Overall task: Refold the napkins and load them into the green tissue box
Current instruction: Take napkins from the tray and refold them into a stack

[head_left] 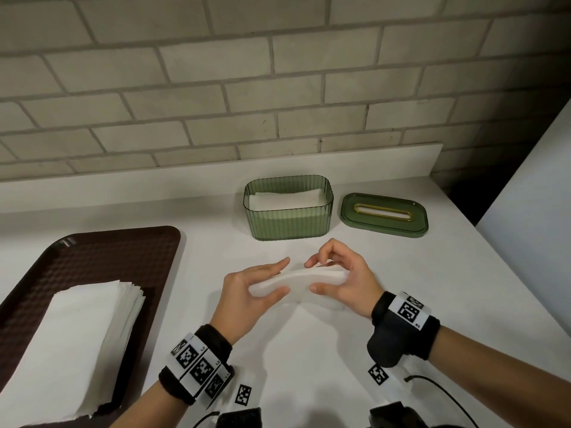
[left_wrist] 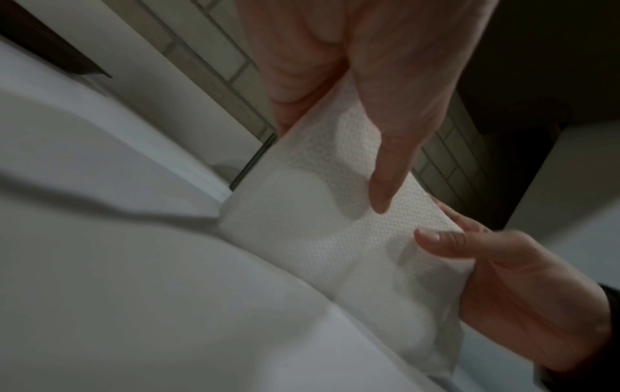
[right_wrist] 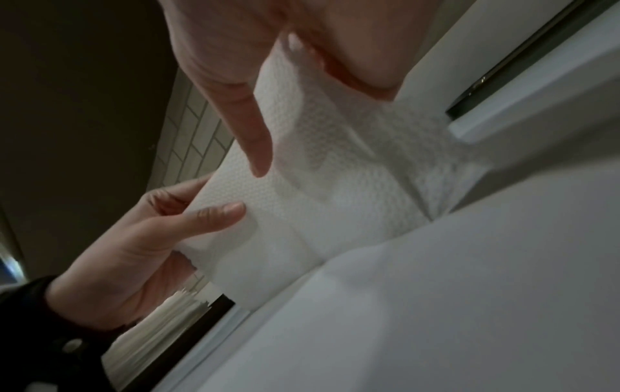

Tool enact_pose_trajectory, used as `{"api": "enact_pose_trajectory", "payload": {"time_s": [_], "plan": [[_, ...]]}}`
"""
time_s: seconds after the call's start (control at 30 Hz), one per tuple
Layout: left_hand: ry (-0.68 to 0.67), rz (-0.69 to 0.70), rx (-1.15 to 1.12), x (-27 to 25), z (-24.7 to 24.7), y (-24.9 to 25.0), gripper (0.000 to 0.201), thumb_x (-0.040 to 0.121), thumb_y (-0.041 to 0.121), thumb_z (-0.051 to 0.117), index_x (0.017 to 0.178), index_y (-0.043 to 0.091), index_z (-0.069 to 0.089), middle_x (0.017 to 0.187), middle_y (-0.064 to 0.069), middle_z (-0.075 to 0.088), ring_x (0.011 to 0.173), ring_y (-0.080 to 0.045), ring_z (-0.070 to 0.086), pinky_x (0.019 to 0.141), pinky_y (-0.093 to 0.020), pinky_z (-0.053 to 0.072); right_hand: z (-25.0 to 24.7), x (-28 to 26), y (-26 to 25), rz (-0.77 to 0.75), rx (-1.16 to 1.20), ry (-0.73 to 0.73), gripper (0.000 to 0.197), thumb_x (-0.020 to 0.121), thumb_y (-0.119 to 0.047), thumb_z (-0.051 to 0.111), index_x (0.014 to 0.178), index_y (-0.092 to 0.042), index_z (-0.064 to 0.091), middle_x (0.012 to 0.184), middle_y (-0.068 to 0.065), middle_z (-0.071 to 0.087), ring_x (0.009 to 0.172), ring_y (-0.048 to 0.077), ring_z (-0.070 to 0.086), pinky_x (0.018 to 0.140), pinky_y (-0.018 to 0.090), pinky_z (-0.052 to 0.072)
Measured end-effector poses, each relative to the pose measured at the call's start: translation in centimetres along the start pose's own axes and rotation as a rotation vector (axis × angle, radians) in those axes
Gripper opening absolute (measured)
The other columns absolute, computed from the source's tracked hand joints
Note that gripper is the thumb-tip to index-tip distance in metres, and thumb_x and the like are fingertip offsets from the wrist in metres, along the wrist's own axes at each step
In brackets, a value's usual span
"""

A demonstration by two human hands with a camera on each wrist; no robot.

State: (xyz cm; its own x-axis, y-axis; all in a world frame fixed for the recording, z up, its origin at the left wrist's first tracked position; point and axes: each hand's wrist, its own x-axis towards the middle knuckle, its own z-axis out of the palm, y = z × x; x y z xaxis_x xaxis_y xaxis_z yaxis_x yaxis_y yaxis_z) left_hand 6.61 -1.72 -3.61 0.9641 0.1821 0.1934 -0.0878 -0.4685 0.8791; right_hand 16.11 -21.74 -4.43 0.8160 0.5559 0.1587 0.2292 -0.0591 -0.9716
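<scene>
Both hands pinch one napkin above the counter: left hand at its left end, right hand at its right. Box, lid off, at 12 o'clock, napkins inside. Lid at 1 o'clock. Stack on tray at 9 o'clock.

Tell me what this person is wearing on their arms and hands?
Both hands, left hand and right hand, are bare, no gloves. Each wrist carries a black padded band wrapped with a white strip of square black-and-white code markers. A black camera pod hangs under the right band, and thin black cables trail off.
</scene>
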Motion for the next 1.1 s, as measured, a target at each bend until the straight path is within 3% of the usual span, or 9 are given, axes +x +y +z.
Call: {"api": "enact_pose_trajectory", "payload": {"time_s": [0.1, 0.2, 0.27, 0.47, 0.57, 0.7, 0.87, 1.0, 1.1], "plan": [[-0.03, -0.056, 0.091, 0.1, -0.9, -1.0, 0.046, 0.078, 0.014, 0.08, 0.118, 0.035, 0.069, 0.102, 0.021, 0.072, 0.097, 0.012, 0.062, 0.09, -0.006, 0.043, -0.9, -0.1, 0.4, 0.076, -0.062, 0.008, 0.049, 0.068, 0.003, 0.081, 0.098, -0.021, 0.05, 0.092, 0.003, 0.07, 0.081, 0.019, 0.064, 0.071, 0.026, 0.052], [-0.076, -0.109, 0.182, 0.7, -1.7, -1.0, 0.015, 0.08, 0.01, 0.076, 0.082, 0.025, 0.074, 0.071, 0.005, 0.071, 0.063, -0.001, 0.058, 0.061, -0.014, 0.045, -2.3, 0.6, 0.9, 0.144, -0.239, -0.039, 0.039, 0.07, -0.004, 0.081, 0.094, -0.025, 0.058, 0.087, -0.001, 0.064, 0.079, 0.022, 0.06, 0.068, 0.027, 0.052], [-0.021, -0.125, 0.167, 2.4, -2.7, -0.4, 0.014, 0.078, 0.005, 0.078, 0.077, 0.017, 0.07, 0.06, 0.011, 0.066, 0.055, 0.004, 0.058, 0.055, -0.008, 0.042, -3.2, 2.2, -0.3, 0.115, -0.281, -0.022, 0.041, 0.07, -0.004, 0.082, 0.094, -0.029, 0.059, 0.091, -0.002, 0.067, 0.084, 0.022, 0.065, 0.074, 0.03, 0.055], [0.234, -0.024, 0.042, 12.3, -6.5, 3.9, 0.024, 0.083, 0.0, 0.073, 0.107, 0.001, 0.068, 0.094, -0.003, 0.07, 0.071, 0.0, 0.067, 0.069, -0.015, 0.056, -5.3, 12.7, -6.2, -0.093, -0.224, 0.21, 0.039, 0.085, 0.001, 0.067, 0.113, -0.019, 0.048, 0.092, 0.002, 0.067, 0.077, 0.009, 0.067, 0.07, 0.023, 0.056], [0.274, -0.091, 0.177, 16.5, -6.5, 4.2, 0.035, 0.084, 0.003, 0.07, 0.118, 0.004, 0.058, 0.096, -0.008, 0.068, 0.083, -0.021, 0.067, 0.078, -0.027, 0.054, -5.4, 16.9, -5.6, -0.035, -0.408, 0.28, 0.039, 0.086, -0.003, 0.06, 0.118, -0.019, 0.046, 0.085, 0.005, 0.066, 0.07, 0.016, 0.059, 0.068, 0.027, 0.051], [0.189, -0.235, 0.299, 18.4, -5.2, 2.0, 0.053, 0.083, 0.004, 0.068, 0.126, 0.008, 0.037, 0.085, -0.012, 0.059, 0.074, -0.023, 0.055, 0.064, -0.027, 0.042, -5.1, 18.4, -2.3, 0.056, -0.525, 0.258, 0.042, 0.085, -0.001, 0.057, 0.118, -0.019, 0.039, 0.058, 0.0, 0.049, 0.05, 0.016, 0.045, 0.059, 0.027, 0.04], [0.07, -0.173, 0.417, 18.8, -4.4, 0.4, 0.058, 0.081, 0.007, 0.067, 0.128, 0.009, 0.032, 0.075, -0.009, 0.056, 0.07, -0.022, 0.054, 0.057, -0.027, 0.044, -4.7, 17.7, -1.0, 0.065, -0.699, 0.153, 0.056, 0.078, -0.009, 0.067, 0.122, -0.023, 0.036, 0.079, 0.005, 0.059, 0.073, 0.028, 0.06, 0.073, 0.035, 0.049], [0.055, 0.036, 0.871, 18.9, -4.4, 1.2, 0.027, 0.088, 0.029, 0.059, 0.109, 0.012, 0.057, 0.103, -0.01, 0.058, 0.103, -0.031, 0.048, 0.082, -0.039, 0.04, -4.7, 17.2, -2.2, -0.029, -1.054, 0.104, 0.026, 0.085, -0.047, 0.06, 0.097, -0.023, 0.06, 0.111, 0.0, 0.056, 0.1, 0.023, 0.057, 0.097, 0.043, 0.028], [-0.185, 0.096, 1.009, 19.2, -3.9, 1.3, 0.054, 0.1, 0.044, 0.032, 0.072, 0.012, 0.067, 0.098, -0.006, 0.062, 0.111, -0.026, 0.049, 0.095, -0.043, 0.033, -4.2, 17.4, -2.1, 0.01, -1.202, -0.089, 0.07, 0.087, -0.073, 0.021, 0.072, -0.026, 0.071, 0.094, -0.002, 0.065, 0.102, 0.018, 0.058, 0.108, 0.052, 0.012]]}}
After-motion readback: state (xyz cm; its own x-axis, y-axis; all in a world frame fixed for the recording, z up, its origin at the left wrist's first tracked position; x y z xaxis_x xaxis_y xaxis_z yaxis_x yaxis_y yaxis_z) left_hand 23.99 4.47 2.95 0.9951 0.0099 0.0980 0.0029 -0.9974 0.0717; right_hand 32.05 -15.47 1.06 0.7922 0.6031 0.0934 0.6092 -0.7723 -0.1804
